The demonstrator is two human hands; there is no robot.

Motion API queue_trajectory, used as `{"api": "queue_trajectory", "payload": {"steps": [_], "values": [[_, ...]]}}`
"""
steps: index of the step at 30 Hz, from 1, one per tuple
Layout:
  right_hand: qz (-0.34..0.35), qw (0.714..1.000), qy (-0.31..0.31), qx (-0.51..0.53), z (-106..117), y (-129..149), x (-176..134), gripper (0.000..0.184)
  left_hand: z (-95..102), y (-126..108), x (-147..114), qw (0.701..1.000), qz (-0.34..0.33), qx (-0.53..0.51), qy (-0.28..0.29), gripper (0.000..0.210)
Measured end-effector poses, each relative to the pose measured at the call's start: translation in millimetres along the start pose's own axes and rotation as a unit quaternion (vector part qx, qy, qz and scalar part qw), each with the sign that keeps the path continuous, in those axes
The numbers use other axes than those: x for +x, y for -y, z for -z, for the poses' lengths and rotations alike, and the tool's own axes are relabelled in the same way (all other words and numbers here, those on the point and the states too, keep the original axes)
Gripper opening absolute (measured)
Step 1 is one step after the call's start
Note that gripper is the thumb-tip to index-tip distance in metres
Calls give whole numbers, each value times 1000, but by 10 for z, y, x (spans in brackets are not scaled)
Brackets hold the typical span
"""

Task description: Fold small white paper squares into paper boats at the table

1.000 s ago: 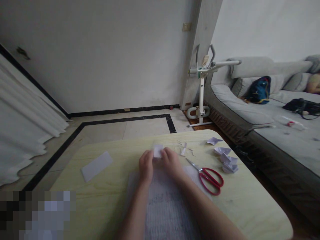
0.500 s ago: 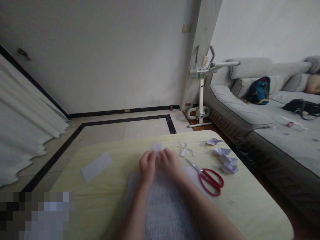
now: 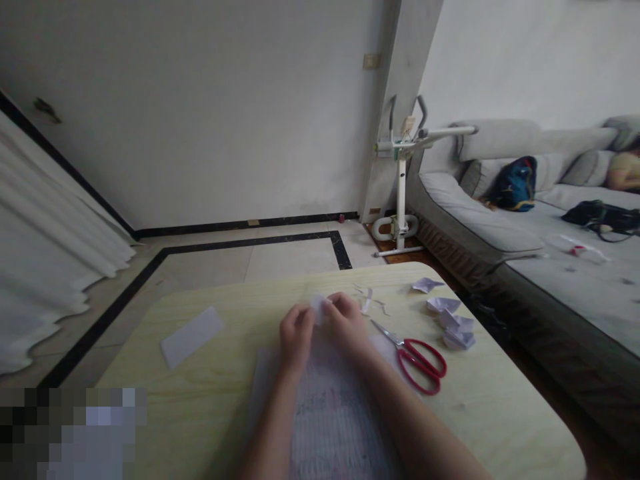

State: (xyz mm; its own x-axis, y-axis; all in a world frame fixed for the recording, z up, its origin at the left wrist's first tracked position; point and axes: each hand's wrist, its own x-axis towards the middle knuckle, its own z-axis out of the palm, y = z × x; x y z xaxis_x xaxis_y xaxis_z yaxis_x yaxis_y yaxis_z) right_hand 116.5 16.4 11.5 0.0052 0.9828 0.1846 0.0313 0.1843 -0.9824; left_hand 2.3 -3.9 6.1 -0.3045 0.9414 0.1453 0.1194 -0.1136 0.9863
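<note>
A small piece of white paper [image 3: 318, 308] is pinched between my two hands over the far part of the table. My left hand [image 3: 297, 333] grips its left side with closed fingers. On its right side, my right hand [image 3: 345, 320] holds it between thumb and fingers. Beneath my forearms lies a written sheet of paper [image 3: 335, 420]. Red-handled scissors [image 3: 420, 363] rest to the right of my right forearm, blades pointing away to the left. Thin paper scraps [image 3: 369, 301] are scattered just beyond my right hand.
Several folded paper pieces [image 3: 457, 327] lie along the right side of the wooden table [image 3: 505, 407]. A white paper rectangle [image 3: 193, 335] is at the left. Behind stand an exercise machine [image 3: 401, 187] and a grey sofa [image 3: 480, 220], where a person's arm [image 3: 623, 172] shows.
The small paper has tilted and come nearer, between my fingers. My right hand's fingers have shifted up along its right side. The scissors and other papers have stayed put.
</note>
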Motion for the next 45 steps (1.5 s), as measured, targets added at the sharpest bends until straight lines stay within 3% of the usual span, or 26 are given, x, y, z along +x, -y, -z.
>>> {"api": "queue_trajectory", "payload": {"steps": [3,6,15,22,28,36,45], "values": [[-10,999,33,5,4,-8,-13,17,-3,-8,14,998,3,0,-62,21],[-15,997,71,-4,2,12,-44,14,4,-4,28,996,18,-13,-86,23],[-22,999,41,2,-10,38,-45,16,2,51,33,998,19,-24,-55,26],[-25,1000,11,2,8,29,-4,21,3,26,46,997,26,-19,-77,30],[-28,999,-17,32,22,-39,28,21,-4,15,13,999,16,-19,-23,29],[-48,996,50,51,2,-38,7,20,-7,-5,12,1000,11,-14,-23,26],[-50,998,29,2,14,-41,19,23,-21,-42,6,1000,9,-6,-18,25]]}}
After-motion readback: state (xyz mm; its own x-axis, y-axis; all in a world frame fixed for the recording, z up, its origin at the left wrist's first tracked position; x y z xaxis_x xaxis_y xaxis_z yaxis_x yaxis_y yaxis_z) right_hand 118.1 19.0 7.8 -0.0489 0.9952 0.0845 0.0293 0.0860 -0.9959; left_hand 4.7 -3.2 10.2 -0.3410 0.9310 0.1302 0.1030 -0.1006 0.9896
